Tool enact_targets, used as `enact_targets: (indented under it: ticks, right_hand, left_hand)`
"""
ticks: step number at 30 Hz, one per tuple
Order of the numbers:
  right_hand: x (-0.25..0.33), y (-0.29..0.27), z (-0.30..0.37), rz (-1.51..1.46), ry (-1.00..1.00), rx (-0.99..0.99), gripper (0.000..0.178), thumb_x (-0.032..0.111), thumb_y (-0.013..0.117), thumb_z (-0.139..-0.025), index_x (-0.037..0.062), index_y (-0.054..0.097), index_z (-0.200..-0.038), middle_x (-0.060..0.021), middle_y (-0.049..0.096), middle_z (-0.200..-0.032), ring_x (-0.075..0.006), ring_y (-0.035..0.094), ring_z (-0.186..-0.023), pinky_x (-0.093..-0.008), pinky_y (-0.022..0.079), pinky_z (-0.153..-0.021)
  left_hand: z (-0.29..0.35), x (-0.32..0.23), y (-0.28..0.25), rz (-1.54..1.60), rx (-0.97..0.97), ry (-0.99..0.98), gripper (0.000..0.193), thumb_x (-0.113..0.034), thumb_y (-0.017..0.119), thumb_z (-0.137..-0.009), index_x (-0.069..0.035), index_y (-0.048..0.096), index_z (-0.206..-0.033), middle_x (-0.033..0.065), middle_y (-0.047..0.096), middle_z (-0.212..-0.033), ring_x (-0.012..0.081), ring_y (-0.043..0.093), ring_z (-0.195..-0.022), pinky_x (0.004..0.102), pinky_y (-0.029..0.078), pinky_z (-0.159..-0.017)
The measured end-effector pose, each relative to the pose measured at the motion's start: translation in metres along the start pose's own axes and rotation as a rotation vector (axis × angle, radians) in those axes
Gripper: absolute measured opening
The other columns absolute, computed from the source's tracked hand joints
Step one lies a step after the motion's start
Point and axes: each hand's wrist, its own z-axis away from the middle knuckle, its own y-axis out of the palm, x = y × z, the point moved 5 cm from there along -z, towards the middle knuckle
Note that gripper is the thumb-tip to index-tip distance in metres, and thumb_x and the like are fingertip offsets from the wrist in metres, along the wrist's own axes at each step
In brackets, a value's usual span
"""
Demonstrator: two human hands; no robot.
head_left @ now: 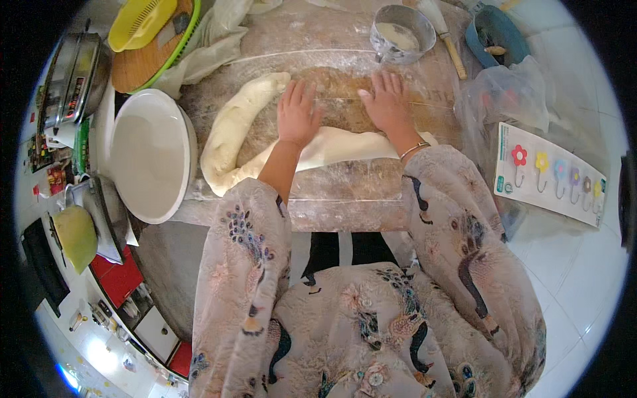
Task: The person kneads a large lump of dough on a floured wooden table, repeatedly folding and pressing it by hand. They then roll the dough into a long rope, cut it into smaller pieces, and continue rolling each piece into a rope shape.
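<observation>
A long, thick roll of pale dough [229, 129] lies on a floured wooden board [332, 192], bent into a sideways U that opens to the right. My left hand [298, 114] rests flat with fingers stretched forward, between the two arms of the roll and close to the tip of the far one. To its right, my right hand [388, 109] is also flat, fingers spread, just beyond the near arm. Both wrists pass over that near arm and hide parts of it. Neither hand holds anything.
A white basin [188, 142] stands left of the board. At the far right are a clear cup [375, 45] with flour, a wooden-handled brush [453, 56] and a teal basket [475, 41]. A plastic bag [514, 93] and a card of flower hooks [549, 174] lie right.
</observation>
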Motion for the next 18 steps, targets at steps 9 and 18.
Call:
enact_targets:
  ticks: [9, 18]
  right_hand:
    - [0.12, -0.012, 0.133, -0.105, -0.064, 0.175, 0.067, 0.043, 0.057, -0.085, 0.0177, 0.04, -0.145, -0.0105, 0.034, -0.152, -0.0356, 0.03, -0.139, -0.0572, 0.017, -0.114]
    - [0.085, 0.007, 0.239, -0.161, -0.325, 0.101, 0.06, 0.05, 0.048, -0.087, 0.0182, 0.05, -0.139, -0.0141, 0.04, -0.148, -0.0359, 0.033, -0.139, -0.0579, 0.017, -0.114]
  left_hand:
    - [0.121, 0.002, -0.025, -0.149, 0.318, -0.098, 0.063, -0.041, 0.06, -0.085, -0.007, 0.048, -0.137, 0.0179, 0.044, -0.141, 0.0373, 0.035, -0.135, 0.0508, 0.026, -0.111]
    - [0.242, 0.004, -0.027, -0.145, 0.54, 0.212, 0.089, -0.061, 0.071, -0.07, -0.014, 0.044, -0.141, 0.0129, 0.048, -0.138, 0.0319, 0.041, -0.13, 0.0522, 0.029, -0.107]
